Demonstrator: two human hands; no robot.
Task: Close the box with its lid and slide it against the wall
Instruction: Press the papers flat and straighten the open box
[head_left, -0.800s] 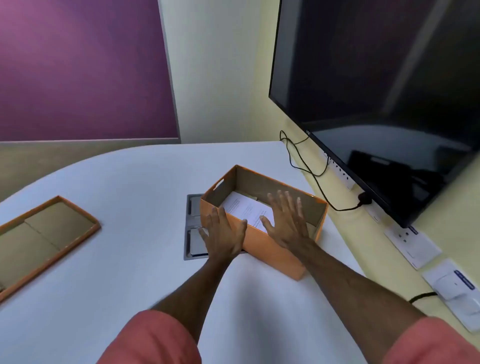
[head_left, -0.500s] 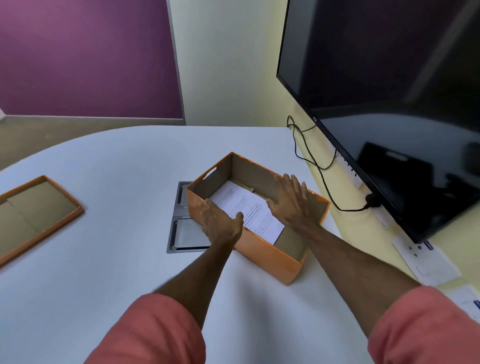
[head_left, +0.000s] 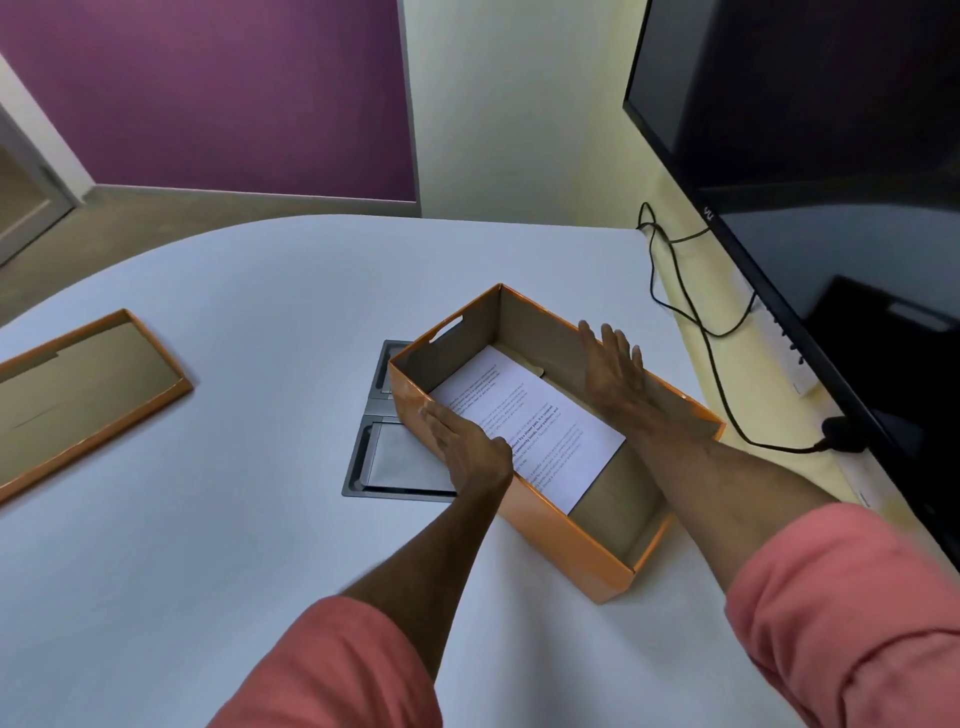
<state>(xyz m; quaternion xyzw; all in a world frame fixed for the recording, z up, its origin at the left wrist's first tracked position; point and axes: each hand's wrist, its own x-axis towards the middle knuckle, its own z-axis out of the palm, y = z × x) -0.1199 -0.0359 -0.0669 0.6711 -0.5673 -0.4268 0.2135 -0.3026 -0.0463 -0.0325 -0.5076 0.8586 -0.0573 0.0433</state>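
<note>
An orange cardboard box (head_left: 561, 540) stands without a lid at the middle right of the white table (head_left: 208, 519), with a printed sheet of paper (head_left: 524, 421) lying inside it. My left hand (head_left: 462, 447) lies flat against the outside of the box's left long wall, fingers together. On the opposite long wall rests my right hand (head_left: 613, 374), fingers spread over the rim. Far off at the left edge of the table, the orange lid (head_left: 78, 395) lies upside down, brown inside showing.
A grey metal socket hatch (head_left: 384, 457) is set into the table, partly under the box. On the yellow wall to the right hangs a large black screen (head_left: 810, 182). Beneath it run black cables (head_left: 691, 312) with a plug and a white socket strip (head_left: 789, 358).
My hands have parted from the near side of the box to its two long walls; the right one has slid to the far rim. The view has shifted closer and lower.
</note>
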